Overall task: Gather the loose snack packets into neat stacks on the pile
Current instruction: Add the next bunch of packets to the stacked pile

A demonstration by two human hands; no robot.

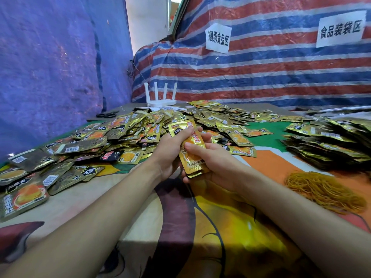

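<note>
Tabletop (261, 161) buried in packets (128, 127); both hands, left (170, 151) and right (212, 163), grip a small stack (192, 151), long axis pointing away, tilted left.

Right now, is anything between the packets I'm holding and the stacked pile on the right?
Only a few loose packets lie flat on the cloth between the held packets and the stacked pile; carried above them, nothing visible blocks the way.
</note>
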